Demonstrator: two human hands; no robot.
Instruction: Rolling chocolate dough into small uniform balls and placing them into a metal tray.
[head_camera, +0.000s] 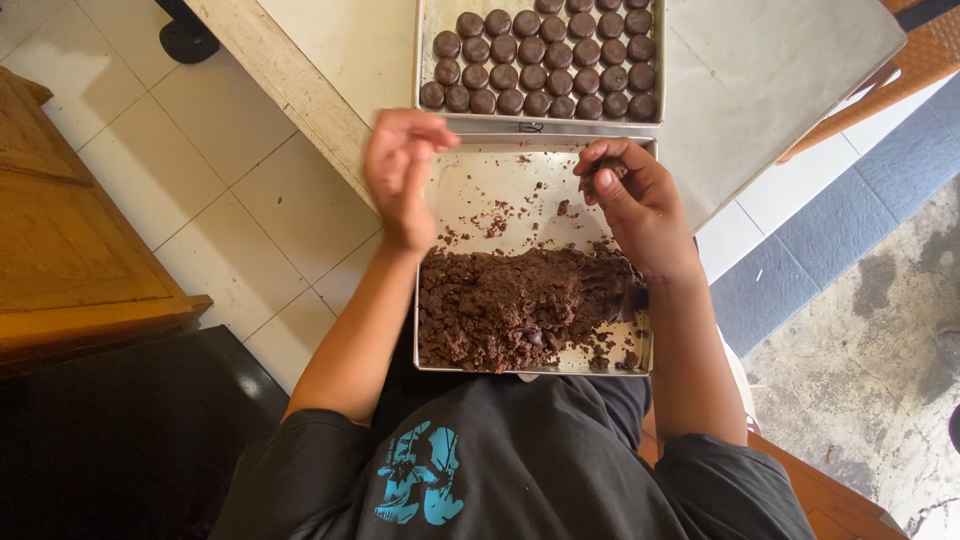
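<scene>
Portioning step: the right hand (640, 205) is pinching a small dough lump (607, 168) above the near tray (440, 190), beyond its dough mass (520, 305), while the left hand (403, 170) is hovering loosely curled and empty; rolling it round likely needs both palms.

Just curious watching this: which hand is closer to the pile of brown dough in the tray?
The right hand, just above the dough pile's far edge. The left hand is raised over the tray's left rim, farther off.
</scene>
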